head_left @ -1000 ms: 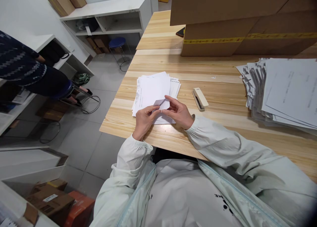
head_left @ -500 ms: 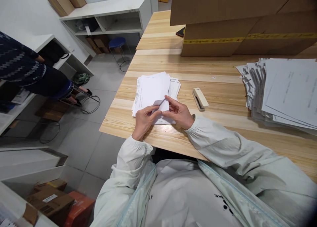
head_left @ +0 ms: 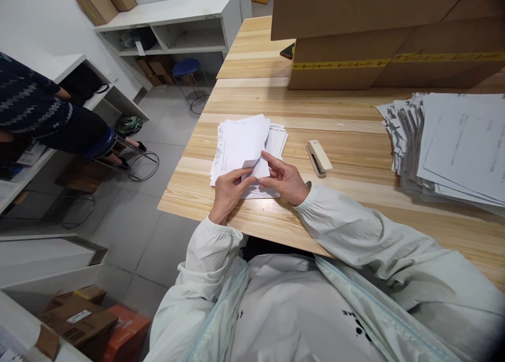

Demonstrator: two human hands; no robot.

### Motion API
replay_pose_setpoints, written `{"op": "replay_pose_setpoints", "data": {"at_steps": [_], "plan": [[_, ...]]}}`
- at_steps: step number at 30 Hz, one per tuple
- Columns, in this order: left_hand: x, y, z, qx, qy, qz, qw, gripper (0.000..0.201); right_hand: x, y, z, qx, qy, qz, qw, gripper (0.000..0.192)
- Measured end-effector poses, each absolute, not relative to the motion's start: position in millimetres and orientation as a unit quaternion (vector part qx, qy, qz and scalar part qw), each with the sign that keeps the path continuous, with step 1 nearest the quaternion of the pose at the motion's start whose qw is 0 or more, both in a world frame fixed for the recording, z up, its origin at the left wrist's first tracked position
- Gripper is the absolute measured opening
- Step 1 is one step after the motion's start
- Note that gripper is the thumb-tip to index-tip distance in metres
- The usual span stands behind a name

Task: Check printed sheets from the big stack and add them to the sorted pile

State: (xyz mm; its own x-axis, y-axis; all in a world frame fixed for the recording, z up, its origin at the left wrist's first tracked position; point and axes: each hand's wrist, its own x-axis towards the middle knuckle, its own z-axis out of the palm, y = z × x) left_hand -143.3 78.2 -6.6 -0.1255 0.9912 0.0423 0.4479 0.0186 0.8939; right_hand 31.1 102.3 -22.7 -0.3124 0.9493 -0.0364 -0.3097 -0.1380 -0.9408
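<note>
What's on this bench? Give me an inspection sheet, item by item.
Surface: wooden table, light planks.
Job's things: small paper stack, top sheet's corner lifted.
Clutter: stapler; large paper pile; cardboard boxes.
Grips: left hand and right hand pinch the lifted corner.
Cables: nothing seen on the table.
Surroundings: white shelves, blue stool, another person seated at left.

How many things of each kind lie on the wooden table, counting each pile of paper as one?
Paper piles: 2, the small pile under both hands and the large pile at the right.
Staplers: 1, the stapler.
Cardboard boxes: 2, the upper box on the lower box.
Total: 5.
</note>
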Motion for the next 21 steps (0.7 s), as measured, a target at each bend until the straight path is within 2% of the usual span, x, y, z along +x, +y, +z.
{"op": "replay_pose_setpoints", "data": {"at_steps": [9, 11, 14, 17, 21], "plan": [[-145, 78, -10, 0.582, 0.612, 0.42, 0.332, 0.023, 31, 104, -20, -0.351, -0.472, 0.664, 0.463, 0.089], [-144, 78, -10, 0.59, 0.601, 0.436, 0.318, 0.017, 31, 104, -20, -0.352, -0.479, 0.658, 0.461, 0.082], [-142, 76, -9, 0.593, 0.615, 0.441, 0.273, 0.009, 31, 105, -21, -0.38, -0.489, 0.626, 0.474, 0.059], [-139, 75, -7, 0.587, 0.629, 0.434, 0.269, 0.018, 32, 109, -21, -0.43, -0.503, 0.585, 0.469, 0.038], [-139, 73, -4, 0.594, 0.606, 0.433, 0.305, 0.032, 29, 112, -12, -0.481, -0.573, 0.511, 0.422, 0.039]]}}
